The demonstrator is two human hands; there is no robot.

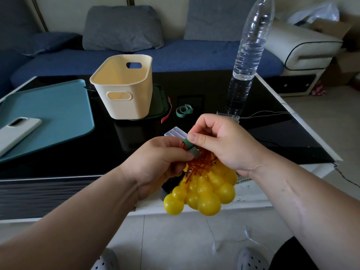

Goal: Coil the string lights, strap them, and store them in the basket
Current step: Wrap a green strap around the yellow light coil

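- The left hand (155,162) and right hand (220,145) meet in the lower middle of the view, above the near edge of the table (272,137).
- Between them hang the lights (206,190), a tight bunch of yellow round bulbs. Their orange wires (200,164) are gathered at the top, at 12 o'clock of the bunch.
- A green strap (188,143) with a grey end goes round the gathered wires.
- The left hand's fingers are curled, and its thumb tip pinches the strap's grey end from 9 o'clock.
- The right hand's fingers are curled too, and its thumb and forefinger pinch the strap's green part from 3 o'clock.
- The basket (124,88), cream with cut-out handles, stands upright on the table at 11 o'clock from the hands, well apart from them. Nothing shows inside it.
- The basket sits on a dark green mat (159,102).
- A second green strap (184,110) lies curled on the table at 12 o'clock from the hands, just right of the basket, and a red strip (167,114) lies between the two.
- A clear case (175,132) lies just behind the hands.
- A clear bottle (249,55) stands at 1 o'clock.
- A teal mat (48,114) at 9 o'clock bears a phone (15,131).
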